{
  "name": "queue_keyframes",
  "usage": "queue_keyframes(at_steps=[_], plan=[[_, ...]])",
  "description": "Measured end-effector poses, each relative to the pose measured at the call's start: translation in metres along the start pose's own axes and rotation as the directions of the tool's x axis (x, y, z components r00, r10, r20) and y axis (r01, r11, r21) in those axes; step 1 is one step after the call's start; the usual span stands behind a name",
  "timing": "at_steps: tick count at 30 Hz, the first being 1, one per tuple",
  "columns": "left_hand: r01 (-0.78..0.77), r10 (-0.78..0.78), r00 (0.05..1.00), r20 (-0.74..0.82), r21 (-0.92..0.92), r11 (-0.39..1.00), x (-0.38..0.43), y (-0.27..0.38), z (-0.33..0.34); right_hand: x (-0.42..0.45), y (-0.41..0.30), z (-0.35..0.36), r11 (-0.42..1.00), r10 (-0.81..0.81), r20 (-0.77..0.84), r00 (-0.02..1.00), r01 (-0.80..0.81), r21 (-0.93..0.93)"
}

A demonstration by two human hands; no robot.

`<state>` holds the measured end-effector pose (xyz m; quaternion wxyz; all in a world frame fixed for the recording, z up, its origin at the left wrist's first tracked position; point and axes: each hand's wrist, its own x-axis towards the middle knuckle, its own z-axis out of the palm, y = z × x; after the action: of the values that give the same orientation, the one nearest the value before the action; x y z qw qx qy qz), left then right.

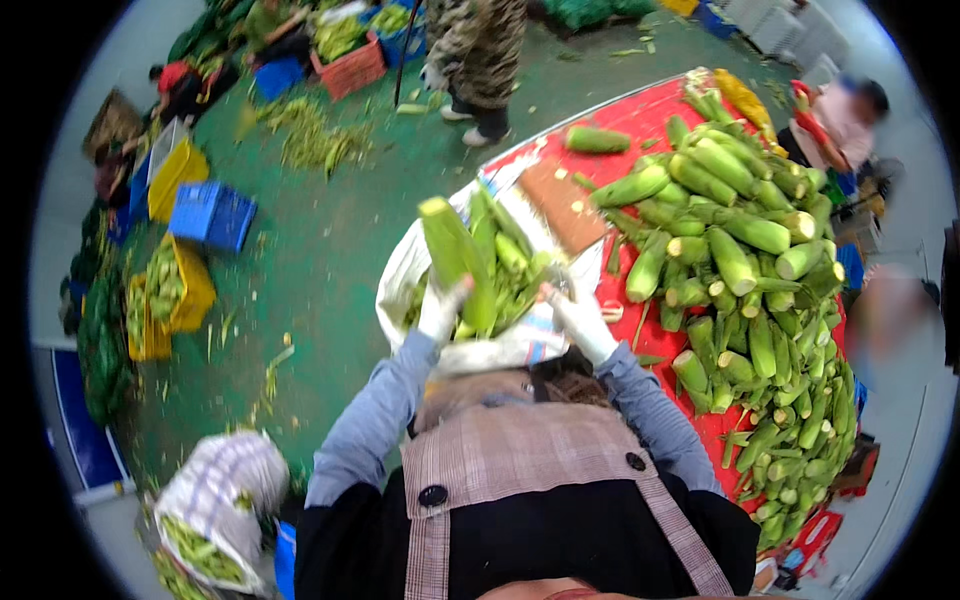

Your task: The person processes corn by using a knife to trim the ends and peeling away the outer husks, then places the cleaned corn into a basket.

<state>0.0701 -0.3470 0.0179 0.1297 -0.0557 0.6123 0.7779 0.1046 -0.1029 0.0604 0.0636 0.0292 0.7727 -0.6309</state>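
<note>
My left hand point(442, 304), in a pale glove with bare fingertips, is closed around the lower part of a green corn ear in its husk point(457, 255), held tilted over an open white woven sack point(397, 277). My right hand point(574, 311), gloved the same way, is over the sack's right rim with its fingers bent near loose green husks point(517, 300); whether it grips anything is unclear. Husks and leaves fill the sack's mouth. Beside it, a brown board point(562, 206) with pale scraps lies at the corner of the red-covered table point(645, 337).
A large heap of corn ears point(727, 247) covers much of the table at right. A lone ear point(598, 140) lies near its far edge. Coworkers stand or sit around. Crates, including a blue one point(212, 216), and a stuffed sack point(225, 487) stand on the green floor.
</note>
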Motion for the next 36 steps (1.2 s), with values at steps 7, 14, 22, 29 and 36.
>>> queue_keyframes(at_steps=[7, 14, 22, 29, 36], plan=[[0.222, -0.448, 0.894, 0.001, -0.869, 0.441, -0.001, -0.022, -0.026, -0.013, -0.015, 0.029, 0.792, -0.303, 0.364, 0.881, 0.445, -0.417], [-0.024, -0.306, 0.939, -0.157, -0.917, 0.398, -0.046, -0.024, -0.014, 0.008, 0.001, 0.064, 0.660, -0.360, 0.586, 0.725, 0.643, -0.390], [-0.043, -0.275, 0.961, -0.027, -0.998, -0.054, -0.034, -0.092, 0.001, -0.002, -0.018, 0.086, 0.745, -0.201, 0.566, 0.800, 0.500, -0.442], [-0.075, -0.360, 0.930, -0.067, -0.997, -0.008, -0.034, -0.086, 0.005, -0.001, -0.016, 0.104, 0.828, -0.277, 0.510, 0.814, 0.471, -0.302], [0.056, -0.368, 0.927, -0.068, -0.947, 0.317, -0.053, -0.051, -0.018, 0.001, -0.044, 0.085, 0.755, -0.185, 0.580, 0.794, 0.492, -0.433]])
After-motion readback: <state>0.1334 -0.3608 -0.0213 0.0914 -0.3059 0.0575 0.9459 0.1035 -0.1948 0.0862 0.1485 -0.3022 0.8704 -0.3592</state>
